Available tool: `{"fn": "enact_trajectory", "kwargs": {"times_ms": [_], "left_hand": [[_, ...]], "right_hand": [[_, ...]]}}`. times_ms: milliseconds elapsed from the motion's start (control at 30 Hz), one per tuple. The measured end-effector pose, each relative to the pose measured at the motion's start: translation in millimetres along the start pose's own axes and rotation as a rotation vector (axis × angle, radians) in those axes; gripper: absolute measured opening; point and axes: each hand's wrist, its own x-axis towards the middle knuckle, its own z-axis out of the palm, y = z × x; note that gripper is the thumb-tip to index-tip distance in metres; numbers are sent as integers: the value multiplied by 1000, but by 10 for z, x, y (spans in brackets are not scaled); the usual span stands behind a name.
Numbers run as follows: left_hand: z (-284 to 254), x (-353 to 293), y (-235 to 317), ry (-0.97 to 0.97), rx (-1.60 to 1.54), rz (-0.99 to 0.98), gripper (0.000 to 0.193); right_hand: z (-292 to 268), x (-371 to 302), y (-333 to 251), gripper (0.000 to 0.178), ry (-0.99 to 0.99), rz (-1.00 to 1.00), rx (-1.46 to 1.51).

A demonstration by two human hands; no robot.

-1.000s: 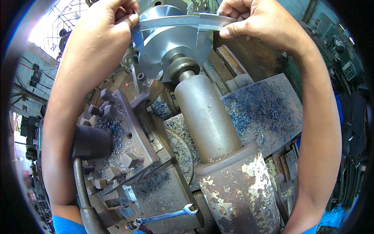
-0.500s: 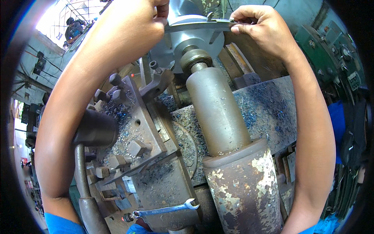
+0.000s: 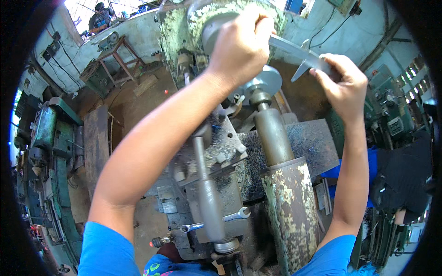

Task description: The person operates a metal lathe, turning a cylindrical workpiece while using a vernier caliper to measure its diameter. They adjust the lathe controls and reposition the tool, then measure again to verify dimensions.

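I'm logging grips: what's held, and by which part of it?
A metal caliper: left hand grips its left end, right hand its right part, beside the visible jaws.

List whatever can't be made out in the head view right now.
All in the head view:
Caliper markings: blurred and too small to read.
Caliper's left end: hidden by the left hand.
Middle of the wrench: covered by the lever.
Distant person, upper left: too small to tell what they handle.
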Motion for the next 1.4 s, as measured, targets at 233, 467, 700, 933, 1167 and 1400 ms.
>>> {"fn": "enact_trajectory", "kwargs": {"times_ms": [233,467,700,933,1167,1400], "left_hand": [[-684,-109,996,-8,-782,-335,109],[-1987,-857,1981,124,-834,-415,60],[-2196,-2270,3193,-456,-971,-869,25],[-2646,-3018,2271,-825,-612,-876,21],[-2369,-3223,1512,-1094,-577,-889,28],[-2284,-3534,1400,-1175,-721,-936,30]], "right_hand": [[-466,331,-1532,32,-66,-200,-228],[-1225,478,-2901,30,-3,472,247],[-1074,-181,-3646,14,385,808,839],[-855,-1801,-4193,42,341,1152,319],[120,-4111,-5372,12,564,1857,171],[924,-5321,-6212,48,-32,2045,-293]]}}
